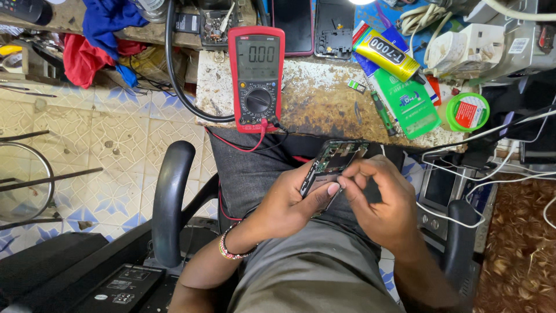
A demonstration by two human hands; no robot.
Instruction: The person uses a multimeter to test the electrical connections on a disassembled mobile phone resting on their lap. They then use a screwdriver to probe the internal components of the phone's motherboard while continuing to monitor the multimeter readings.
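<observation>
Over the lap, below the worktop [324,98] edge, the left hand [284,203] has its grip clamped on an opened phone [331,165], back cover off, circuit board showing, thumb across its lower end. The right hand [379,197] sits just beside it, fingertips [343,181] pinched together on the phone's lower edge; whether they hold a small part, can't tell. A beaded bracelet [229,248] sits on the left wrist. On the worktop: a red multimeter [256,78] with red and black leads hanging down, a yellow glue tube [387,58], a green packet [411,104], a green screwdriver [383,113], a round green-lidded tin [468,111]. A black chair armrest [169,203] stands at left over the tiled floor [104,145].
</observation>
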